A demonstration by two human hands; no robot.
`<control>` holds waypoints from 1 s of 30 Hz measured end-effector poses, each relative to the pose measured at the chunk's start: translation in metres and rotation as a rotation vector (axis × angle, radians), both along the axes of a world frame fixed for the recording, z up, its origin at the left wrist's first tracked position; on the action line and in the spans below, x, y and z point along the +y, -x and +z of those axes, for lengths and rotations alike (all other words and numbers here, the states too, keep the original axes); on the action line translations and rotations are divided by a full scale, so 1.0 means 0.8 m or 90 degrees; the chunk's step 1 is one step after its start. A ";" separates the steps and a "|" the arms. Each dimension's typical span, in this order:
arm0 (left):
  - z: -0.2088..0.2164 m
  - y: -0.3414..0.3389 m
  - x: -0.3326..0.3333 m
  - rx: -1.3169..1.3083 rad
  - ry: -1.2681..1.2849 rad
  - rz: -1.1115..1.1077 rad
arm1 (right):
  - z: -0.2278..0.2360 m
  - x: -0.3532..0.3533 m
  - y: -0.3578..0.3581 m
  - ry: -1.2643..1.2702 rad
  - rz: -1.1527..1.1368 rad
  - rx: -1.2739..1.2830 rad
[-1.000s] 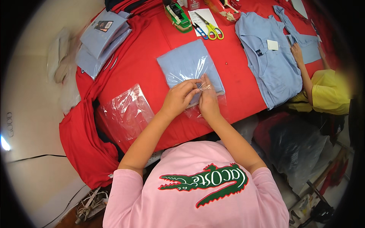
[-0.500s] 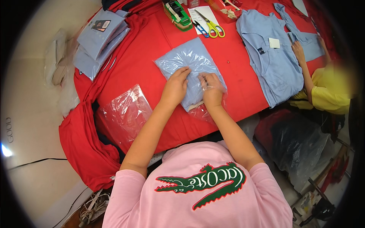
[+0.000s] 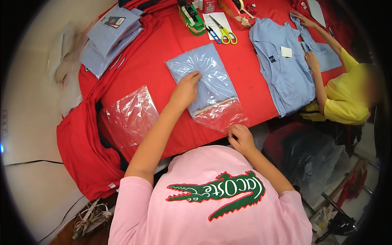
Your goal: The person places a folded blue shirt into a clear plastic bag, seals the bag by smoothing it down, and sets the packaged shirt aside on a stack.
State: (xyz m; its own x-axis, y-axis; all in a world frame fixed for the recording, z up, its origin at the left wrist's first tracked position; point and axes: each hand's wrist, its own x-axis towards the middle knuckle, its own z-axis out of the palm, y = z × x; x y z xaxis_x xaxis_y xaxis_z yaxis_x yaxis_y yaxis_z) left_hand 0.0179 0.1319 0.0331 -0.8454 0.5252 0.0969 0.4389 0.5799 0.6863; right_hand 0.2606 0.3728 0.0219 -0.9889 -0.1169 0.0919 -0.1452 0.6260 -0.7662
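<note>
Hands apart: your left hand [image 3: 185, 90] rests curled on the bagged blue garment [image 3: 210, 75], your right hand [image 3: 241, 139] at its near plastic end; can't tell if either grips. Garment's mid-table on red cloth [image 3: 255, 90], between a clear plastic bag [image 3: 136, 116] and a spread shirt [image 3: 281, 75]. Yellow-handled scissors [image 3: 229, 38] and green tape dispenser [image 3: 192, 20] beyond. Coiled cables [image 3: 90, 218] lower left, co-worker [image 3: 347, 108] right.
</note>
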 end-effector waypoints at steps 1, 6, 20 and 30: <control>0.005 -0.001 0.000 -0.025 0.013 -0.006 | -0.006 0.019 -0.025 -0.047 -0.025 0.003; 0.000 -0.069 -0.005 0.167 0.134 -0.103 | 0.015 0.076 -0.054 -0.087 -0.215 0.059; -0.043 -0.266 -0.040 0.165 0.157 -0.035 | 0.008 0.149 0.072 -0.313 0.349 0.176; -0.009 -0.292 -0.019 0.082 0.004 0.186 | 0.042 0.141 0.085 -0.141 0.334 0.158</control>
